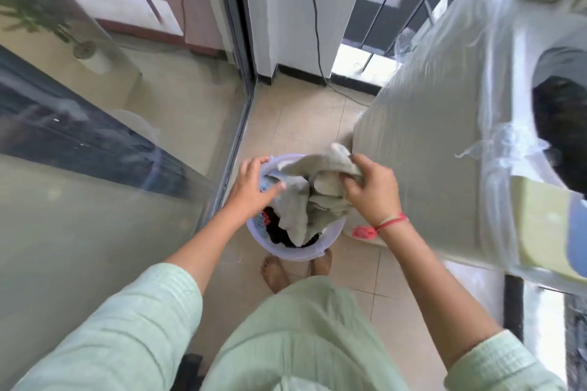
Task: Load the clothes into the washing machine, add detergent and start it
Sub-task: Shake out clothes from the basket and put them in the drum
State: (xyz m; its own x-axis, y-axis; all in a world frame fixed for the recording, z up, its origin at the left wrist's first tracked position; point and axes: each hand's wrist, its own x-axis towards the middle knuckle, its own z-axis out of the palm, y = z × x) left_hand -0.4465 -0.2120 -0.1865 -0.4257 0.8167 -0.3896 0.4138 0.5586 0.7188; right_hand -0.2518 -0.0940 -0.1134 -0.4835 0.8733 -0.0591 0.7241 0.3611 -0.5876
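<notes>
A pale cloth is hanging lengthwise down into the lilac basket on the floor beside the washing machine. The right hand is gripping its top; the left hand, fingers relaxed, is touching it.

Looking down on a lavender basket of clothes on tiled floor. Clutching a pale beige cloth in the right grip, raised over the rim. Touching that cloth with the left grip. Just right, plastic-wrapped washing machine.
</notes>
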